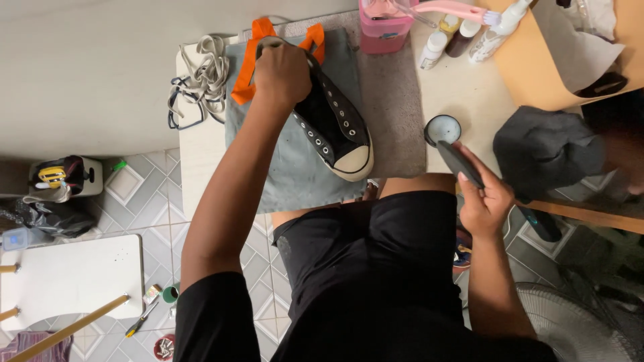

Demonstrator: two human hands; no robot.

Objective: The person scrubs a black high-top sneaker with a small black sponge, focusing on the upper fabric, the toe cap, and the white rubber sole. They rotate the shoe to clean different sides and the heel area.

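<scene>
Right hand (484, 201) holds brush (459, 163) — black unlaced sneaker (335, 127).

Shoe held on the table

Left hand (283, 72) grips the black shoe's (335, 127) heel on a grey cloth (288, 167); right hand (484, 201) holds a dark brush (459, 163) beside a small tin (443, 129).

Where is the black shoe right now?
In the head view, the black shoe lies left of centre on the grey cloth, gripped at its heel by the left hand.
</scene>
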